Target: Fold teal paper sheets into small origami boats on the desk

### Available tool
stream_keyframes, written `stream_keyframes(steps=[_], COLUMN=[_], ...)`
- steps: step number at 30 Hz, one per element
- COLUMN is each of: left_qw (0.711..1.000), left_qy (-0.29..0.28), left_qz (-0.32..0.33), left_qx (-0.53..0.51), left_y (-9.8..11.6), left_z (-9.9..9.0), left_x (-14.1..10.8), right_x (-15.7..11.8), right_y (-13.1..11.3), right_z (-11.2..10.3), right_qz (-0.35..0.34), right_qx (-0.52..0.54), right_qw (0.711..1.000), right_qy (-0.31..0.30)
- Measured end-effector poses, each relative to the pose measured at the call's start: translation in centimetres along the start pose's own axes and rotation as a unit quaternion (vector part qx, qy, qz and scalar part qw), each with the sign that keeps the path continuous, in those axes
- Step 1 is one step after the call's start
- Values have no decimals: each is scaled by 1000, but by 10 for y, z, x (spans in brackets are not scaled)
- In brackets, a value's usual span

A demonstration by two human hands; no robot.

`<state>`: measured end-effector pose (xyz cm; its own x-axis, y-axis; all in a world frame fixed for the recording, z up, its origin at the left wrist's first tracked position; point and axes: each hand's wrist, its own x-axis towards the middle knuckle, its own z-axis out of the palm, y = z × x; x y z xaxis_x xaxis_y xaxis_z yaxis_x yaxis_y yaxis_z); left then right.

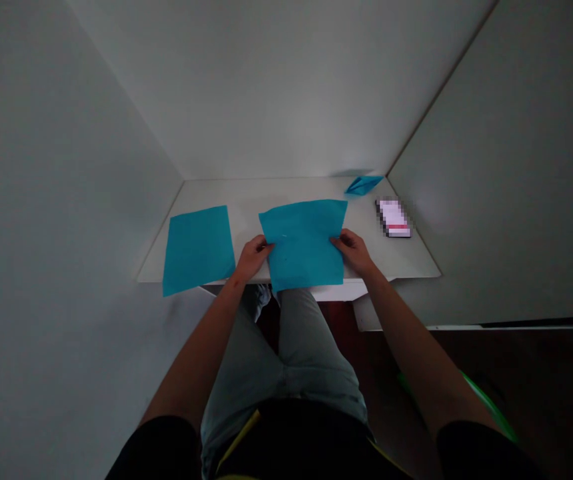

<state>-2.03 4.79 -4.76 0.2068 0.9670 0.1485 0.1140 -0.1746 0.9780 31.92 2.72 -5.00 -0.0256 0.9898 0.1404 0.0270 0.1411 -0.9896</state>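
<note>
A blue sheet of paper [307, 243] is held up at the front edge of the white table, its lower part reaching past that edge. My left hand [254, 256] pinches its left side, and my right hand [352, 249] pinches its right side. To the left, a second blue sheet [198, 250] lies on the table, with its lower left corner hanging over the front edge. A folded blue paper shape [364, 185] rests at the back right.
A phone with a lit, pixelated screen [393, 218] lies on the right part of the white table [261, 190]. Walls enclose the table at the left, back and right. Something green [489, 403] is on the dark floor at the lower right.
</note>
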Motion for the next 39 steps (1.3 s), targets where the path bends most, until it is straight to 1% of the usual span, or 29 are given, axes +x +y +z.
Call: stream_keyframes(steps=[2,5,7,10,14,17,20,24,28,30,32,36,39], left_qw=[1000,999,999,996,993,993,994,993,986,983,985,992,990], left_qy=[22,26,27,45,62,80,92,88,102,108,109,102,80], left_qz=[14,22,11,-13,-22,-21,-15,2,47,55,47,-1,7], left_qx=[12,34,45,70,98,88,63,80,124,139,128,72,117], left_y=[1,5,8,12,14,15,13,7,3,2,1,1,3], left_z=[0,2,5,9,9,7,6,7,7,7,8,11,13], left_x=[0,-3,-5,-6,-6,-6,-7,-7,-7,-6,-6,-7,-9], right_x=[-1,-2,-3,-3,-1,1,0,-2,-3,-2,-1,2,3], right_y=[-2,-7,-10,-13,-14,-10,-7,-6,-8,-7,-6,-2,-1], right_z=[-1,-3,-3,-1,4,7,8,11,16,18,19,18,17], right_qz=[-7,-18,-10,-5,-8,0,-19,-16,-4,-1,-3,-8,-5], right_qx=[-3,-14,-19,-45,-67,-44,-67,-118,-141,-159,-171,-172,-189], right_qw=[1000,1000,1000,999,997,999,998,993,989,986,984,985,982], right_qy=[4,2,4,19,38,30,13,-19,-48,-52,-46,-17,0])
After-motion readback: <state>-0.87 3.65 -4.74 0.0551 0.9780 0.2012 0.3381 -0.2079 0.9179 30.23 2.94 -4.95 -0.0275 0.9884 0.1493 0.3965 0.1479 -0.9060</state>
